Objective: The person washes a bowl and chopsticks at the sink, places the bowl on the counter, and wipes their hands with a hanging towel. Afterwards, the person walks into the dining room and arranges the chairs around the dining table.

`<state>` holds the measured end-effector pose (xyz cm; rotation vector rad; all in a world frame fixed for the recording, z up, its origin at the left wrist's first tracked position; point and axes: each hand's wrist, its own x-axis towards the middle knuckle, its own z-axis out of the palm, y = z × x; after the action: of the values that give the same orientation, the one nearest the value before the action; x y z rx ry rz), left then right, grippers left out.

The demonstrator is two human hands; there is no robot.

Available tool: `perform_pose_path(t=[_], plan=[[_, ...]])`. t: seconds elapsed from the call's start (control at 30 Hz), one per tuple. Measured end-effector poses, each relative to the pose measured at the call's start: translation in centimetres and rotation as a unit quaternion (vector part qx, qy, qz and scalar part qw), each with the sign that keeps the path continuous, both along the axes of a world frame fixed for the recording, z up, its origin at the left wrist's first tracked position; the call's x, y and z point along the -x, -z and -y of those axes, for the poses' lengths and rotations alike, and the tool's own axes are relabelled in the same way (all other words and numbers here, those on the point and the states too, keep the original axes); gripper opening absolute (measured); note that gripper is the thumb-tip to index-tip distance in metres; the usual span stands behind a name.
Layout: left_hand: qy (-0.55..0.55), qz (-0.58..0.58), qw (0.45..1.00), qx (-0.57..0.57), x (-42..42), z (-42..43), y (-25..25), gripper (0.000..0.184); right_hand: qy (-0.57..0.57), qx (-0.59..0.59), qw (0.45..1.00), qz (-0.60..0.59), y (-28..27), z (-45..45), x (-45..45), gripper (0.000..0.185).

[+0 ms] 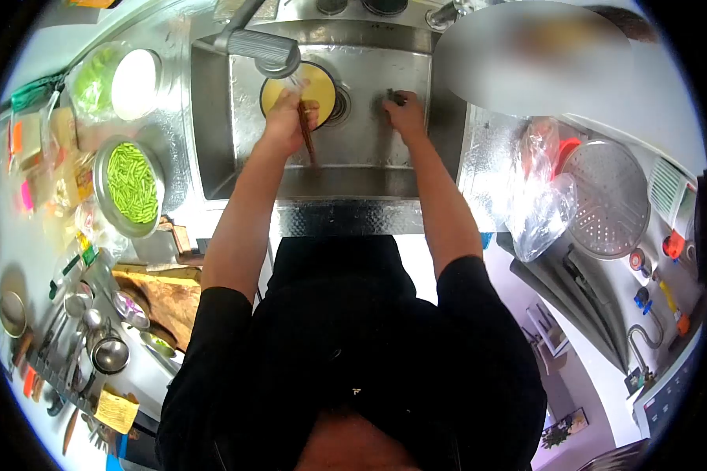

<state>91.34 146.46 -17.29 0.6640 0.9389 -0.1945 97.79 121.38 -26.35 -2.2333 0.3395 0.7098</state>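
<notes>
In the sink basin, my left hand grips brown chopsticks that point down toward my body. It is over a round, dark-rimmed bowl that looks yellow inside; whether that is its lining or its contents I cannot tell. Clear water appears to fall from the faucet onto this hand. Over the right side of the basin, my right hand is closed around a small dark thing too unclear to name. The drain lies beside the bowl, partly covered by it.
Left of the sink stand a metal bowl of cut green beans, a white round container and several bags. A wooden board and ladles lie nearer me. On the right are a plastic bag and a perforated steamer plate.
</notes>
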Motion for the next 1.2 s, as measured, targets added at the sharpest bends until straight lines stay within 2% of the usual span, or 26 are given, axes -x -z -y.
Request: perform_pose_path(t=[0.07, 0.1, 0.13, 0.2, 0.27, 0.3, 0.37, 0.4, 0.47, 0.5, 0.6, 0.63, 0.73, 0.77, 0.83, 0.87, 0.9, 0.93, 1.0, 1.07, 1.13, 1.17, 1.2], plan=[[0.151, 0.016, 0.987, -0.061, 0.1, -0.6, 0.2, 0.022, 0.054, -0.2, 0.978, -0.025, -6.8, -3.7, 0.3, 0.057], [0.158, -0.009, 0.986, -0.047, 0.2, -0.4, -0.4, 0.024, 0.049, -0.202, 0.978, -0.019, -6.4, -5.2, 0.4, 0.057], [0.155, -0.005, 0.987, -0.05, 0.7, -0.1, -0.7, 0.024, 0.042, -0.261, 0.964, 0.023, -5.3, -6.7, 1.2, 0.053], [0.234, 0.035, 0.968, -0.081, 1.1, 0.2, -1.5, 0.027, 0.032, -0.325, 0.942, 0.074, -5.9, -9.9, 1.5, 0.049], [0.238, 0.036, 0.968, -0.071, 1.4, 0.1, -3.1, 0.028, 0.013, -0.405, 0.909, -0.094, -8.8, -12.5, 2.2, 0.047], [0.244, 0.052, 0.966, -0.067, 1.6, -0.3, -3.5, 0.025, 0.01, -0.411, 0.907, -0.092, -9.4, -12.9, 2.3, 0.047], [0.268, 0.048, 0.961, -0.055, 1.7, -1.4, -4.2, 0.025, 0.038, -0.475, 0.862, -0.173, -10.3, -14.0, 2.4, 0.041], [0.268, 0.047, 0.96, -0.062, 1.6, -1.3, -4.7, 0.025, 0.037, -0.481, 0.859, -0.173, -10.4, -14.8, 2.4, 0.041], [0.254, 0.04, 0.963, -0.078, 1.7, -0.6, -5.5, 0.027, -0.012, -0.34, 0.94, -0.016, -10.1, -16.3, 1.9, 0.028], [0.24, 0.05, 0.965, -0.095, 1.9, -0.9, -4.5, 0.028, -0.009, -0.344, 0.939, -0.016, -9.9, -16.8, 1.4, 0.028], [0.222, 0.018, 0.971, -0.092, 2.7, -1.5, -5.7, 0.03, 0.063, -0.32, 0.945, -0.036, -8.2, -18.5, -0.9, 0.02], [0.225, 0.013, 0.97, -0.096, 3.3, -1.7, -5.4, 0.03, 0.119, -0.411, 0.904, -0.013, -7.4, -19.1, -1.7, 0.02], [0.238, 0.032, 0.965, -0.107, 4.2, -2.5, -4.8, 0.03, 0.127, -0.413, 0.901, 0.027, -7.2, -20.2, -2.2, 0.028], [0.224, 0.025, 0.967, -0.121, 3.8, -2.8, -4.7, 0.027, 0.084, -0.426, 0.899, -0.059, -7.5, -19.7, -1.5, 0.034], [0.213, 0.016, 0.968, -0.132, 3.5, -2.8, -4.3, 0.024, 0.073, -0.393, 0.916, -0.034, -8.7, -20.0, 2.4, 0.036], [0.235, 0.007, 0.936, -0.262, 3.3, -2.4, -3.6, 0.023, 0.061, -0.358, 0.932, -0.006, -9.0, -20.2, 3.3, 0.039], [0.245, 0.004, 0.914, -0.325, 3.3, -1.8, -3.6, 0.023, 0.07, -0.297, 0.951, 0.053, -8.5, -20.1, 3.6, 0.027], [0.253, -0.004, 0.887, -0.387, 3.3, -1.2, -3.5, 0.023, 0.073, -0.298, 0.95, 0.052, -7.8, -20.2, 3.2, 0.027], [0.147, -0.004, 0.934, -0.326, 4.3, 0.1, -3.6, 0.025, 0.043, -0.32, 0.946, -0.022, -5.1, -20.6, 0.4, 0.026], [0.149, -0.019, 0.929, -0.338, 5.1, 0.7, -4.8, 0.029, 0.168, -0.306, 0.935, -0.057, -4.9, -21.1, -2.9, 0.039], [0.179, -0.013, 0.923, -0.34, 5.1, 0.0, -4.6, 0.032, 0.199, -0.389, 0.899, -0.038, -5.8, -21.6, -3.7, 0.04], [0.182, -0.014, 0.923, -0.34, 5.4, -0.4, -4.0, 0.032, 0.202, -0.39, 0.898, -0.038, -6.1, -21.5, -2.5, 0.04], [0.203, 0.025, 0.847, -0.49, 5.7, -0.9, -2.9, 0.033, 0.132, -0.31, 0.941, -0.013, -7.2, -21.3, -0.3, 0.04]])
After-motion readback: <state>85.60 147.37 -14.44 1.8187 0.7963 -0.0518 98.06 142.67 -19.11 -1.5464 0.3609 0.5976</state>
